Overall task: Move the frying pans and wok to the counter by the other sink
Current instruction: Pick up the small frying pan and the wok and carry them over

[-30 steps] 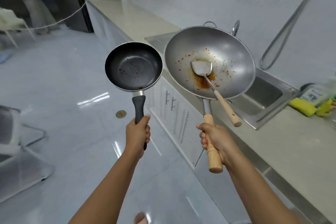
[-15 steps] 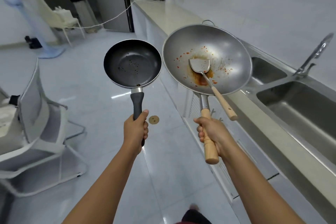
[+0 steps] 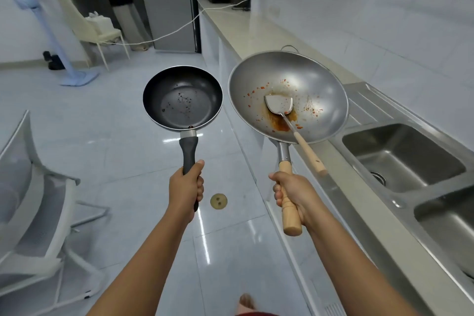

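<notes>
My left hand (image 3: 186, 188) grips the black handle of a small black frying pan (image 3: 182, 97), held up over the floor. A steel wok (image 3: 307, 84) with orange sauce stains is held by its wooden handle in my right hand (image 3: 292, 194), with its far side over the counter edge. Inside the wok lies a metal spatula (image 3: 279, 106), its wooden handle sticking out over the near rim. Pan and wok rims are side by side, almost touching.
A long beige counter (image 3: 246, 25) runs along the right wall, with a steel double sink (image 3: 402, 159) beside me. A white chair (image 3: 33, 187) stands at left. Farther off are a fridge (image 3: 166, 5), a chair, a fan stand and a person.
I have walked forward along the counter carrying both pans. The double sink now lies at my right and the far end of the room has come closer.
</notes>
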